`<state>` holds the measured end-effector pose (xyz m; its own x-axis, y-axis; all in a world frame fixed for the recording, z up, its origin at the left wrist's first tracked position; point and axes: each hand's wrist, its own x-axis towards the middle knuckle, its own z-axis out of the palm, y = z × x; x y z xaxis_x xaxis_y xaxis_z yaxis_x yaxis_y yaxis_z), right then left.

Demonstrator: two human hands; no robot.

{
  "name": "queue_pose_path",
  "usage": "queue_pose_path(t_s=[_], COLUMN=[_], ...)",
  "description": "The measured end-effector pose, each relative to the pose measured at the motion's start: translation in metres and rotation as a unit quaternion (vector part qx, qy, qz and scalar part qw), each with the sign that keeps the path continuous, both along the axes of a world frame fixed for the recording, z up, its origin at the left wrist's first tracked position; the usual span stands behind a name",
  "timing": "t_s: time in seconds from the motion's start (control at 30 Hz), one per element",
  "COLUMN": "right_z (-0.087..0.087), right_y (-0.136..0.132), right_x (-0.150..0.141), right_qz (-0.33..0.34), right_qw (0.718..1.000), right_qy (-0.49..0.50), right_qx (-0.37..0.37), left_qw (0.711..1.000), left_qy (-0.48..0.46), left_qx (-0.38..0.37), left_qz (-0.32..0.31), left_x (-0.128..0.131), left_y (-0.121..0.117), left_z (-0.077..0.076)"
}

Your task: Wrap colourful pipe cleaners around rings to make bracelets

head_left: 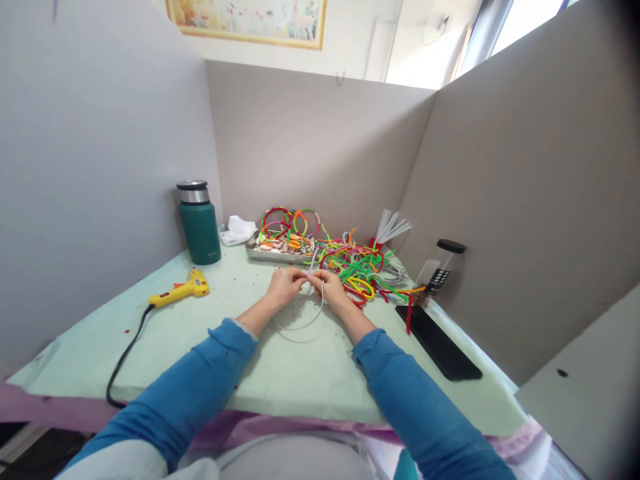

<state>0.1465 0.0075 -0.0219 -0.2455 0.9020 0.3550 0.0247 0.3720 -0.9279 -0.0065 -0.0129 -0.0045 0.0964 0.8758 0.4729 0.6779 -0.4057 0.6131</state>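
Note:
My left hand (286, 287) and my right hand (330, 290) meet over the middle of the table, fingers pinched closed. A thin grey-white hoop (317, 316) hangs from the right fingers and curves down toward the left. A lilac pipe cleaner (313, 259) sticks up from between the two sets of fingertips, and the left fingers pinch at its lower part. Exactly where it touches the hoop is hidden by the fingers. Just beyond the right hand lies a tangled heap of colourful pipe cleaners (365, 263).
A metal tray (280, 256) of small pieces stands at the back, with colourful wrapped hoops (276, 211) on it. To the left are a green bottle (200, 230) and a yellow glue gun (183, 290). On the right lie a black phone-like slab (440, 343) and a clear bottle (443, 267). White sticks (390, 228) stand behind.

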Motion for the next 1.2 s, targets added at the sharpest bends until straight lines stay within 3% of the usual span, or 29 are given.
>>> queue_pose_path(t_s=[0.33, 0.5, 0.8, 1.03, 1.2], right_z=[0.004, 0.001, 0.001, 0.005, 0.005], right_y=[-0.004, 0.000, -0.003, -0.006, -0.005], right_x=[-0.002, -0.004, -0.002, -0.002, -0.001], right_qz=[0.005, 0.009, 0.027, 0.022, 0.003], right_qw=[1.000, 0.998, 0.999, 0.999, 0.999], right_qy=[0.003, 0.041, 0.012, 0.043, 0.053], right_qx=[-0.009, -0.055, -0.038, -0.013, -0.002], left_qw=[0.999, 0.999, 0.990, 0.989, 0.988], left_qy=[0.033, 0.005, 0.006, -0.021, -0.122], left_qx=[0.014, 0.044, 0.123, 0.107, 0.017], left_qz=[0.012, 0.028, -0.070, -0.104, -0.097], left_x=[0.002, 0.003, 0.006, 0.007, 0.005], left_y=[-0.005, -0.007, -0.016, -0.014, -0.009], left_z=[0.005, 0.007, 0.011, 0.010, 0.006])
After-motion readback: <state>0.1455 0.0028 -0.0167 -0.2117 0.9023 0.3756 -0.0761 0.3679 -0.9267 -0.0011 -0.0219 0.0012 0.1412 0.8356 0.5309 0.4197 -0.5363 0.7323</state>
